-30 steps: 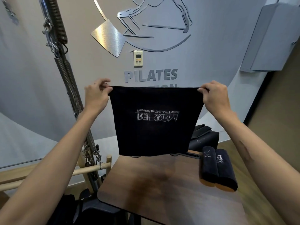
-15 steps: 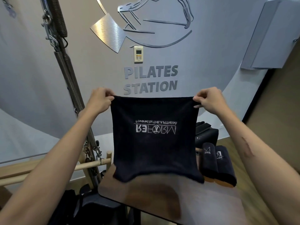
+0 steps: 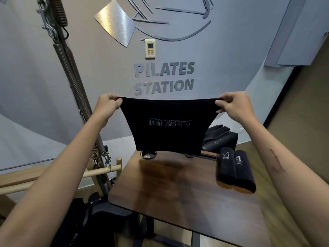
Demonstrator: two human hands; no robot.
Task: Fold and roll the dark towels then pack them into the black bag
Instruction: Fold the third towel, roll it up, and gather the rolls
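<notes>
Two rolled towels (image 3: 235, 171) — beside black bag (image 3: 220, 138)

The scene was evenly and rather softly lit, with no lamp seen. A bright sheen was thrown off the brushed metal emblem (image 3: 115, 22) on the wall. A broad, soft shadow was cast on the wooden table (image 3: 178, 193) beneath the held towel (image 3: 169, 125), whose white lettering was smeared by motion blur. Straight lines were bowed toward the edges by wide-angle distortion
</notes>
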